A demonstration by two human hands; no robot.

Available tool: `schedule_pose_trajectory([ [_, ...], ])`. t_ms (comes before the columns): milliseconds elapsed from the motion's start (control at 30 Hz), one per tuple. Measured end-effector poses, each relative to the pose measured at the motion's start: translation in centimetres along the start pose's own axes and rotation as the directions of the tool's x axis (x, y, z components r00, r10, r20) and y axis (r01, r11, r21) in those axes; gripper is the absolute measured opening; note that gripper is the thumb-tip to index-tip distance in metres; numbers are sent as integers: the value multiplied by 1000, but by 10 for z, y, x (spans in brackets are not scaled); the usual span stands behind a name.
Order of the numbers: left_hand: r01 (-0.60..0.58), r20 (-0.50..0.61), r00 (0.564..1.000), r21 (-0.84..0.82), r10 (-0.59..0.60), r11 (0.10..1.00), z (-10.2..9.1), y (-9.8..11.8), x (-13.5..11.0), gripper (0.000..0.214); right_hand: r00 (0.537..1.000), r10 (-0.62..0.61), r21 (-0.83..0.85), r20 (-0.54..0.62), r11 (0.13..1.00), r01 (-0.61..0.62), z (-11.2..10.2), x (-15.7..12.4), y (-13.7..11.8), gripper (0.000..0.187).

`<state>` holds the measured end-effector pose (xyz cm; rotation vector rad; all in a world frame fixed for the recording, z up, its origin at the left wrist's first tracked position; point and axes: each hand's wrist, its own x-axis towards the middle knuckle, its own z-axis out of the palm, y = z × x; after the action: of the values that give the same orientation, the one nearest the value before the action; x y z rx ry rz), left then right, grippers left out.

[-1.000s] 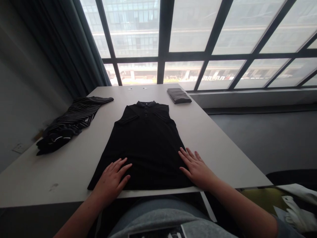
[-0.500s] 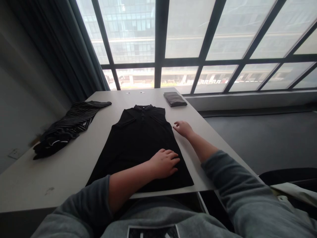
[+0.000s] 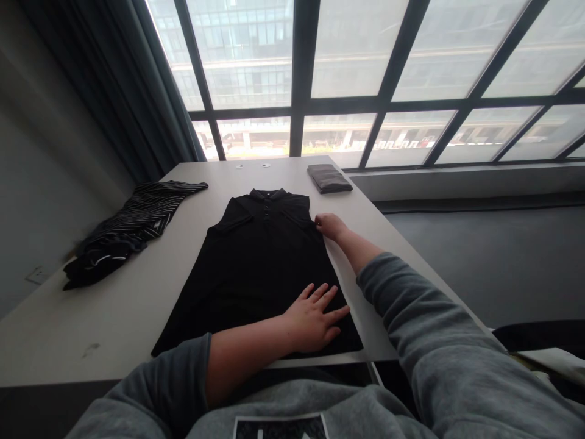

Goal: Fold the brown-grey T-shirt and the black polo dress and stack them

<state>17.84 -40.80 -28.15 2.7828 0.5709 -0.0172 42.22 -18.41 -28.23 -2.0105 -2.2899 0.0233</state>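
Observation:
A black polo shirt (image 3: 256,268) lies flat, front up, its collar toward the window and its hem near the table's front edge. Its sleeves are laid inward over the chest. My left hand (image 3: 315,320) rests on the lower right part of the shirt, palm down with fingers spread. At the shirt's right edge, just below the sleeve, my right hand (image 3: 329,225) is closed in a pinch on the fabric.
A dark striped garment (image 3: 141,213) lies heaped along the left side of the white table (image 3: 137,329). Near the far right corner sits a folded grey cloth (image 3: 329,178). A dark curtain (image 3: 114,79) hangs at the left beside the windows.
My right hand has moved slightly left and closed on the shirt's edge. My left hand has slid toward the hem, its fingers spreading wider.

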Motion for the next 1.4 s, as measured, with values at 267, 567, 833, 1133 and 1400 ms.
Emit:
schedule_pose_trajectory([
  [267, -65, 14, 998, -33, 65, 997, 1, 1, -14, 59, 979, -202, -136, -39, 971, 195, 1, -11, 3, 35],
  [567, -164, 120, 973, -236, 196, 958, -13, 1, -37, 62, 957, -282, -120, -65, 955, 273, 3, -37, 13, 36],
  [833, -71, 99, 980, -641, 174, 764, -41, -8, -81, 47, 908, -406, -11, -106, 913, 407, 6, -84, 13, 41],
  [1133, 133, -106, 973, -471, -206, 872, -39, -46, -121, 45, 905, -419, 83, 75, 907, 413, 12, -189, -21, 74],
  [1400, 447, -239, 869, 5, -433, 894, -3, -106, -191, 57, 795, -588, 298, 149, 793, 531, -23, -260, -69, 81],
])
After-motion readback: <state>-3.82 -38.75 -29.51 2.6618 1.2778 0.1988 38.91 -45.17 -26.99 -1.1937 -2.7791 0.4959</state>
